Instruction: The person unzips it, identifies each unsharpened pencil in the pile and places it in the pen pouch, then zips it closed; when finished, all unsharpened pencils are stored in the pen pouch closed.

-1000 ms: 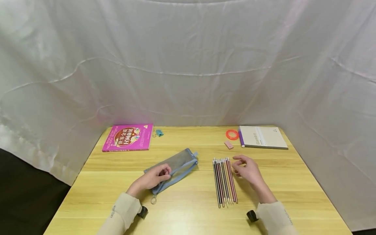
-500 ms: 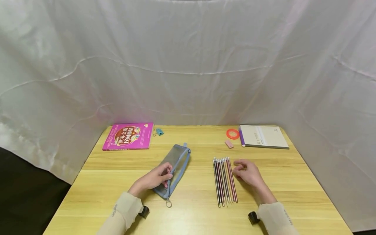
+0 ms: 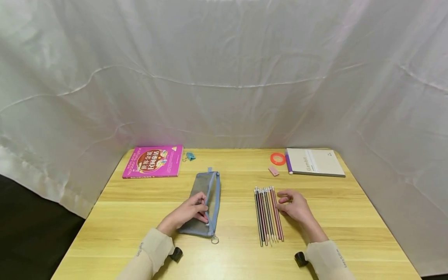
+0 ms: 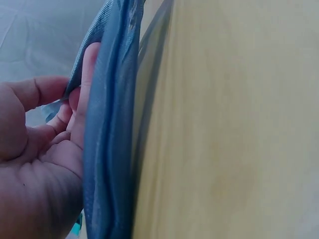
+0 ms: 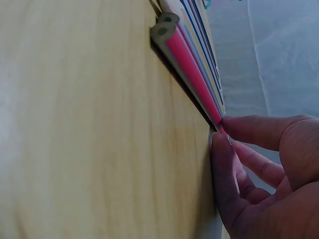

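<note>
A grey mesh pencil case [image 3: 204, 194] with blue trim lies on the wooden table [image 3: 238, 256], its long side pointing away from me. My left hand [image 3: 201, 209] grips its near half; in the left wrist view the fingers of that hand [image 4: 75, 94] curl round the case's blue fabric [image 4: 107, 149]. To the right lies a tight row of several pencils [image 3: 266, 217]. My right hand [image 3: 285, 200] sits at the row's right side. The right wrist view shows that hand [image 5: 222, 134] pinching the outermost red pencil [image 5: 192, 67] between thumb and finger.
A pink book [image 3: 153, 162] lies at the back left with a teal binder clip [image 3: 190, 156] beside it. An orange tape ring [image 3: 277, 158], a pink eraser [image 3: 273, 171] and a pale notebook [image 3: 315, 162] sit at the back right. White cloth surrounds the table.
My left hand has swung the pencil case from slanting to the right to pointing straight away, its zipper ring end moving right. My right hand's fingers have closed in on the outermost pencil.
</note>
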